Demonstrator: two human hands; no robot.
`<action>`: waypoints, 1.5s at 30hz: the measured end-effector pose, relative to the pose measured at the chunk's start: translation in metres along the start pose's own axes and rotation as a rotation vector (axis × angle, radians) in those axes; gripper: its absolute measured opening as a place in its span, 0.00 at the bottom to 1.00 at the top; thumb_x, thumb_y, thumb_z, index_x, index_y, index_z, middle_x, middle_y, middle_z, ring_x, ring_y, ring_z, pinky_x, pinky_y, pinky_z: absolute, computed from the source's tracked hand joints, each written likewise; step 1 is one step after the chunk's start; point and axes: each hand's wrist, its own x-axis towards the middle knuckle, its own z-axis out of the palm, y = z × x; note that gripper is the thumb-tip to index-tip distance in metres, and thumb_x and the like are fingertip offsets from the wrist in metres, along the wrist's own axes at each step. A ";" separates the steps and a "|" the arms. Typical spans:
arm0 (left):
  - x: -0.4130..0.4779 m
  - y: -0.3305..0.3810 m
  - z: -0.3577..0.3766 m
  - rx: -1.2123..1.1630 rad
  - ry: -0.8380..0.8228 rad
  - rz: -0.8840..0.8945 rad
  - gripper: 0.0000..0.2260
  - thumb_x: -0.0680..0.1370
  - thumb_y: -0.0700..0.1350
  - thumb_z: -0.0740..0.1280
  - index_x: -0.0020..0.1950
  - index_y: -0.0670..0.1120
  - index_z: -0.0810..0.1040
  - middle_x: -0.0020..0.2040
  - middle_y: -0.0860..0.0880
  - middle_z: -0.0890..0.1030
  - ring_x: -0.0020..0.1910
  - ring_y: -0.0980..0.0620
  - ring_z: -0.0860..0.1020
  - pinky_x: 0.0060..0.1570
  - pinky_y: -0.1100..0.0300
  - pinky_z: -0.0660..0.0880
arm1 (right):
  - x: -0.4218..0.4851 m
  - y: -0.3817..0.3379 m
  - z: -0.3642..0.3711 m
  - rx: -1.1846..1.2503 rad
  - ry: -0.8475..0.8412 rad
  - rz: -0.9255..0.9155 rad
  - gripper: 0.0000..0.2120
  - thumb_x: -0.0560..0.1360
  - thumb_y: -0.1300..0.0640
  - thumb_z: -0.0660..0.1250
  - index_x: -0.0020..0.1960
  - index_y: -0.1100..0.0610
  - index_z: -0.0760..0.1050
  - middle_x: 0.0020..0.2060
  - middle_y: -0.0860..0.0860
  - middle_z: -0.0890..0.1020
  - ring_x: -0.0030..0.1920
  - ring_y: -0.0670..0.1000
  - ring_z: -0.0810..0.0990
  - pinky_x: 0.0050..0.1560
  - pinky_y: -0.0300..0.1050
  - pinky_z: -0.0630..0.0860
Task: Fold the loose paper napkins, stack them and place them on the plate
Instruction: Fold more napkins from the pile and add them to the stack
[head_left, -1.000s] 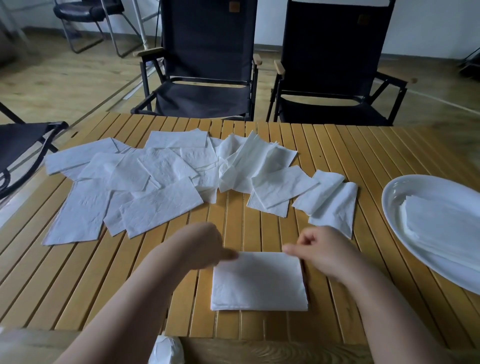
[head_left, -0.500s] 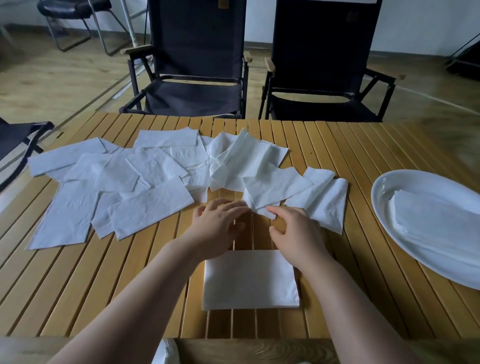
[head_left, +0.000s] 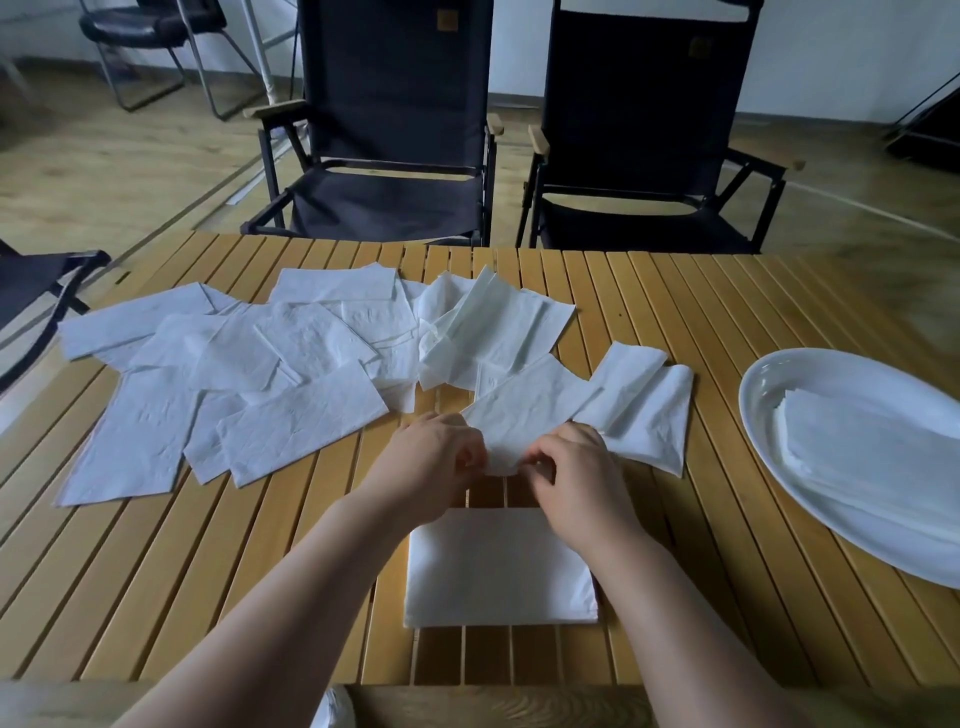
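Both hands had left the folded stack (head_left: 500, 566) near the table's front edge; left hand (head_left: 434, 457) and right hand (head_left: 569, 470) now pinched a fresh loose napkin (head_left: 524, 415), starting another fold.

The white crinkled paper napkin (head_left: 524, 415) pinched in my fingers (head_left: 543, 460) is plain, like the smooth white folded napkin stack (head_left: 498, 566) just nearer me than them. Beneath lies the honey-yellow slatted wooden table (head_left: 727, 519), striped by dark gaps. Right of my fingers is a glossy white oval plate (head_left: 763, 395), and beyond them are two black fabric chairs (head_left: 395, 104).
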 end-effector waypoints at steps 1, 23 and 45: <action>-0.001 0.000 0.000 -0.006 -0.007 0.008 0.02 0.75 0.50 0.72 0.44 0.55 0.80 0.47 0.56 0.77 0.50 0.51 0.73 0.47 0.54 0.73 | -0.001 0.000 0.000 -0.010 -0.009 -0.007 0.03 0.78 0.53 0.68 0.51 0.49 0.80 0.50 0.45 0.78 0.56 0.49 0.73 0.58 0.50 0.74; -0.007 -0.014 -0.031 -0.567 0.168 -0.335 0.04 0.75 0.50 0.74 0.42 0.52 0.82 0.44 0.55 0.78 0.40 0.58 0.73 0.38 0.68 0.67 | -0.001 -0.007 -0.037 1.056 0.086 0.318 0.06 0.82 0.59 0.63 0.48 0.51 0.76 0.45 0.47 0.79 0.47 0.51 0.82 0.54 0.49 0.81; -0.031 -0.011 -0.071 -0.694 -0.322 -0.311 0.12 0.77 0.51 0.71 0.45 0.41 0.82 0.31 0.47 0.73 0.30 0.51 0.68 0.30 0.61 0.64 | -0.016 0.013 -0.072 0.696 -0.361 0.348 0.10 0.75 0.51 0.73 0.38 0.55 0.80 0.28 0.46 0.81 0.27 0.45 0.77 0.31 0.37 0.70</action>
